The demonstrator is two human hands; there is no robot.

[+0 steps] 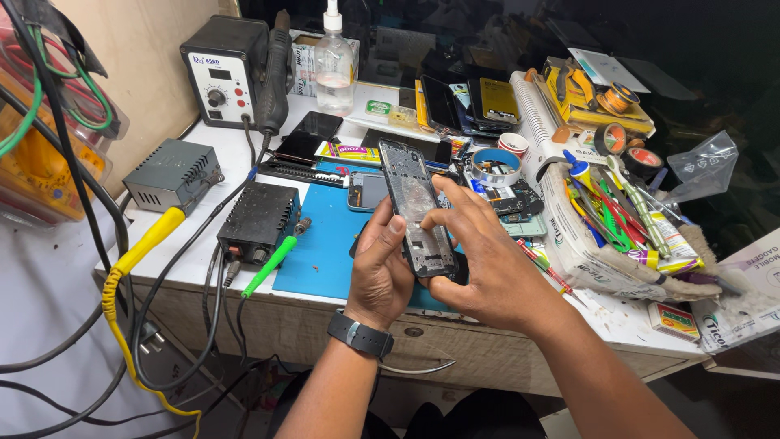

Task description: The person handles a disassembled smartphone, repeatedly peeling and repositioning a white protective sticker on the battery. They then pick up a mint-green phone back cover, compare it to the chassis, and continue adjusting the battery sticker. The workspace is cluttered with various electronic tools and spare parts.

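Hands grip an opened phone frame (418,213) above the blue mat (325,244), left hand (380,272) curled under its lower end, right hand (479,260) pinching its edge; a slip could drop it onto the phone (366,191) lying beyond.

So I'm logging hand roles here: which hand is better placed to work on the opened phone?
Probably the right hand: its fingertips rest on the opened phone from the side, while the left hand grips it from below, steadying it above the blue mat.
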